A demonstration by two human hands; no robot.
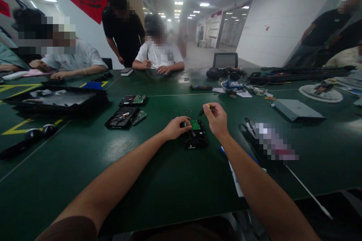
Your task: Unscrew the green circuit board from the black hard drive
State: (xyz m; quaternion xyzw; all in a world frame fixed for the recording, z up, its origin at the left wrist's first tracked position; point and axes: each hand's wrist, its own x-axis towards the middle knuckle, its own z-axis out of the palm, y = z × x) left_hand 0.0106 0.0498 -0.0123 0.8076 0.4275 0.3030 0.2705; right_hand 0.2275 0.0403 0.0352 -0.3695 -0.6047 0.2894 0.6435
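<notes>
A black hard drive [195,139] with a green circuit board [195,124] on top lies on the dark green table [141,165] in front of me. My left hand [175,127] grips the drive's left edge, fingers curled round it. My right hand [216,119] is closed on a small screwdriver [203,110] with a yellow cap, its tip pointing down at the green board.
Two more opened drives [122,117] [133,100] lie at the left, beside a large black tray [55,99]. A grey box [296,110], a white fan grille [321,93], cables and tools sit at the right. Other people sit and stand along the far edge.
</notes>
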